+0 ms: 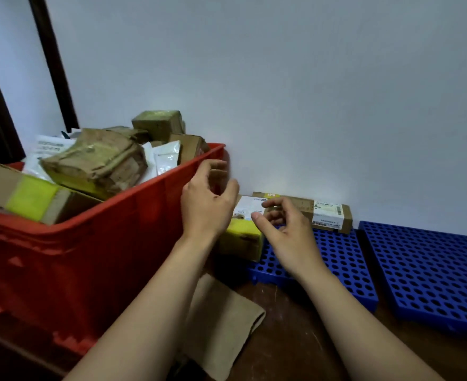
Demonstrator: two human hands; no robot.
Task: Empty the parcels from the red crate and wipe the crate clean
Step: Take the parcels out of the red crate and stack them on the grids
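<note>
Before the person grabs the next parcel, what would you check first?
1. Hands free: left hand and right hand hold nothing. Ok.
2. Red crate emptied: parcels are piled above its rim. Not ok.
3. Set-down parcels stable: the yellow-taped parcel and the long brown box lie flat by the wall. Ok.
4. Room for more: the right blue mat is bare. Ok.
5. Wiping cloth ready: a brown sheet lies on the floor; whether it is a cloth, cannot tell.
6. Crate's inside clean: hidden by the parcels. Cannot tell.
</note>
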